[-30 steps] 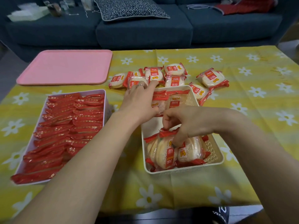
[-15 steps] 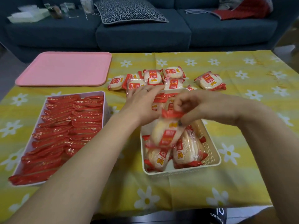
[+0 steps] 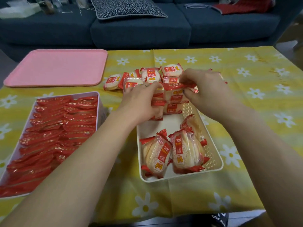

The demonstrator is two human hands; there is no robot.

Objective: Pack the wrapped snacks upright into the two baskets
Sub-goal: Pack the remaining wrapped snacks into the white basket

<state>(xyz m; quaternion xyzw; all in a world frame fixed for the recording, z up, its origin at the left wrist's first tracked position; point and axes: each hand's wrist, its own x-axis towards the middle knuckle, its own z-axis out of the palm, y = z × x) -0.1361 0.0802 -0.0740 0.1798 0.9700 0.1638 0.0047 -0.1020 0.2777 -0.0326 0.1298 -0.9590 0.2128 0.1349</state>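
Note:
A cream basket (image 3: 214, 164) holds wrapped rice-cracker snacks: a few upright at its near end (image 3: 173, 151) and a row at its far end (image 3: 173, 105). My right hand (image 3: 208, 89) pinches the red top edge of one wrapped snack (image 3: 177, 91) above the far row. My left hand (image 3: 141, 102) grips the far row of snacks from the left side. Several loose snacks (image 3: 150, 76) lie on the cloth behind the basket. A second white basket (image 3: 96, 95) at the left is full of red wrapped snacks (image 3: 54, 133).
A pink tray (image 3: 55, 68) lies at the back left on the yellow flowered tablecloth (image 3: 254, 89). A dark blue sofa (image 3: 141, 30) with a patterned cushion stands behind the table. The table's near edge runs just below the baskets.
My right hand lifted one snack from the basket's near end and carried it to the far row. My left hand stayed on the far row. The camera tilted slightly.

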